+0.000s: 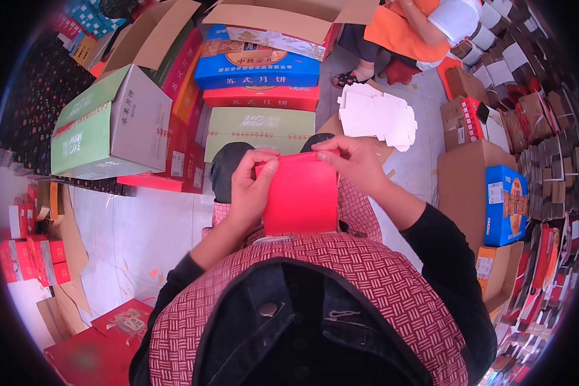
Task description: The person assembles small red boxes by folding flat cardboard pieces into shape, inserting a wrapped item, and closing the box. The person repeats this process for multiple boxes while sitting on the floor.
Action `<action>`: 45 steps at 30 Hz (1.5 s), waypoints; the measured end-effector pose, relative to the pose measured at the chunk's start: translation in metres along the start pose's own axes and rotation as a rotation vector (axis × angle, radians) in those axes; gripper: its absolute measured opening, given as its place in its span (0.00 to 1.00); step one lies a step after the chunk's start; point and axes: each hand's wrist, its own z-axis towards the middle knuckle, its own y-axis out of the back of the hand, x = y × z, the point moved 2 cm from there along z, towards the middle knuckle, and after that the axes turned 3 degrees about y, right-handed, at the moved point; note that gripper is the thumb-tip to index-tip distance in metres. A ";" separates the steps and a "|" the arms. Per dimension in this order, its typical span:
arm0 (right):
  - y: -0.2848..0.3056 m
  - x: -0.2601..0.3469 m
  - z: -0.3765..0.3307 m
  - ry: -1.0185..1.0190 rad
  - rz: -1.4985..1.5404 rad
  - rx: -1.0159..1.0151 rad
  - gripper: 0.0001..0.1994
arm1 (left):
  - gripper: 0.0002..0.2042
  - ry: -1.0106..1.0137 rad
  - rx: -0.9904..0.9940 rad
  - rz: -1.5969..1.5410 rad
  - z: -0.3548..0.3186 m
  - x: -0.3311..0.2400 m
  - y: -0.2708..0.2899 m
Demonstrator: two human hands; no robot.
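Note:
Over my lap I hold a plain red paperboard piece (300, 199), roughly square, its lower edge close to my apron (367, 270). My left hand (249, 183) grips its upper left corner between thumb and fingers. At the upper right corner, my right hand (350, 162) pinches the top edge. A narrow strip along that top edge looks folded over. Whether the piece is a flat sheet or a folded box cannot be made out.
White die-cut card blanks (376, 117) lie on cardboard ahead to the right. Blue boxes (257, 71) and a green carton (109, 125) stand ahead and left. Another person in an orange apron (408, 29) sits beyond. Stacked flat cardboard (560, 174) lines the right; red boxes (100, 354) lie lower left.

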 end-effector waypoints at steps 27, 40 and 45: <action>-0.042 -0.001 -0.021 0.260 -0.141 -0.307 0.12 | 0.08 0.135 -0.054 -0.003 -0.009 0.005 0.002; -0.038 0.005 -0.031 0.377 -0.290 -0.277 0.08 | 0.07 0.168 -0.081 -0.110 -0.013 0.005 0.008; -0.020 -0.012 -0.015 0.015 0.354 -0.091 0.07 | 0.07 0.169 -0.043 -0.101 -0.013 0.013 0.014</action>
